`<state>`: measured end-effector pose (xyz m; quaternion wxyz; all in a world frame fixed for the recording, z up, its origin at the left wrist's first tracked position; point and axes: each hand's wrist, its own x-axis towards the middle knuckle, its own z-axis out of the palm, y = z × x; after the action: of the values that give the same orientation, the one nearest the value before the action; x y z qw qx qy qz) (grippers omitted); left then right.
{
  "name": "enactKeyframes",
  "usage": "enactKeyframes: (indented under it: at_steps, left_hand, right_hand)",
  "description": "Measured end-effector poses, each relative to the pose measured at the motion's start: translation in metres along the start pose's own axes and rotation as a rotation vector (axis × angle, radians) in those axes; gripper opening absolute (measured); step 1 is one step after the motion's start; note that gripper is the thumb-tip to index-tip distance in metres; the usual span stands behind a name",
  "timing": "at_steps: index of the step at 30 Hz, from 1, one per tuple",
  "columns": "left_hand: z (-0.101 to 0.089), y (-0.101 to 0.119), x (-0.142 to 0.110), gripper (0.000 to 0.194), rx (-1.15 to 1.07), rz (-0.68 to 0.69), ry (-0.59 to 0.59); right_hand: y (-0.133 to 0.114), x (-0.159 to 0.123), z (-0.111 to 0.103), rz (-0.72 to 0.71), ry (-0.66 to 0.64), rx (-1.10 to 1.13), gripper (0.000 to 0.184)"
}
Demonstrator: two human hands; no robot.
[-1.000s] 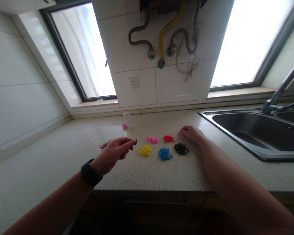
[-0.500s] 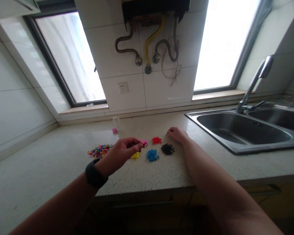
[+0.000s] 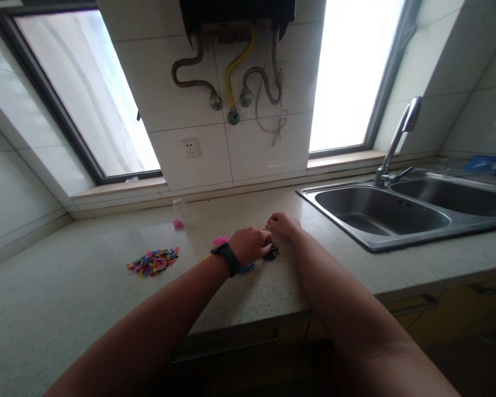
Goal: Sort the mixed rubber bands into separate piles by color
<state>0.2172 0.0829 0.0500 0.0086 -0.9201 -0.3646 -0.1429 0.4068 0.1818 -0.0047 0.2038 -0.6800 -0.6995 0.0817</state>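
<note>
My left hand point(image 3: 254, 245), with a dark band on its wrist, reaches over a pile of small black rubber bands point(image 3: 271, 253). Its fingers are pinched together at the pile; whether a band is between them I cannot make out. My right hand point(image 3: 285, 225) rests on the counter just beyond, fingertips closed together on something too small to name. Under and beside my left wrist show parts of a blue pile point(image 3: 246, 268), a pink pile point(image 3: 221, 241) and a bit of yellow point(image 3: 205, 257). The red pile is hidden behind my left hand.
A mixed heap of coloured bands point(image 3: 154, 262) lies to the left on the speckled counter point(image 3: 86, 298). Behind it stands a clear container point(image 3: 179, 208) with a pink piece point(image 3: 177, 224) at its base. A steel sink point(image 3: 380, 212) with a tap point(image 3: 397, 143) is at the right.
My left hand has moved right, from above the yellow and pink piles to the black one, carrying a small dark loop. The view has turned right; my right hand stays at its spot.
</note>
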Motion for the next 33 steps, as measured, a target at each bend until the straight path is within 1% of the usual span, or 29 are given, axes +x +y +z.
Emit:
enactKeyframes:
  at_steps: [3, 7, 10, 13, 18, 21, 24, 29, 31, 33]
  left_hand:
    - [0.007, 0.002, 0.005, 0.017, 0.066, 0.013, -0.043]
    - [0.008, 0.004, 0.006, 0.017, 0.076, 0.036, -0.058]
    - [0.004, 0.003, -0.001, 0.016, 0.079, 0.058, -0.062]
    - [-0.003, -0.001, -0.015, 0.016, 0.063, 0.073, -0.041]
    - [-0.017, -0.01, -0.055, 0.014, 0.078, 0.1, -0.029]
    - [-0.026, -0.016, -0.086, 0.017, 0.12, 0.105, -0.051]
    - [-0.031, -0.023, -0.12, 0.017, 0.115, 0.117, -0.081]
    - [-0.028, -0.034, -0.172, 0.023, 0.025, 0.125, -0.129]
    - [-0.025, -0.038, -0.185, 0.023, -0.018, 0.127, -0.138]
    - [-0.021, -0.04, -0.193, 0.022, -0.062, 0.108, -0.131]
  right_hand:
    - [0.0, 0.0, -0.001, 0.004, -0.002, -0.003, 0.032]
    - [0.0, 0.0, -0.001, 0.008, -0.009, -0.003, 0.033]
    - [0.0, 0.0, -0.001, 0.002, -0.011, 0.0, 0.033]
    - [0.0, -0.001, -0.001, -0.003, -0.01, 0.003, 0.034]
    - [0.0, 0.0, -0.001, 0.002, -0.016, 0.004, 0.034]
    - [0.001, 0.001, 0.0, 0.007, -0.015, -0.001, 0.034]
    - [0.003, 0.002, 0.001, 0.003, -0.015, -0.002, 0.034]
    - [0.005, 0.006, 0.004, -0.011, -0.017, 0.004, 0.033]
    - [0.006, 0.007, 0.005, -0.015, -0.015, 0.003, 0.033]
    - [0.006, 0.007, 0.005, -0.019, -0.013, -0.001, 0.033]
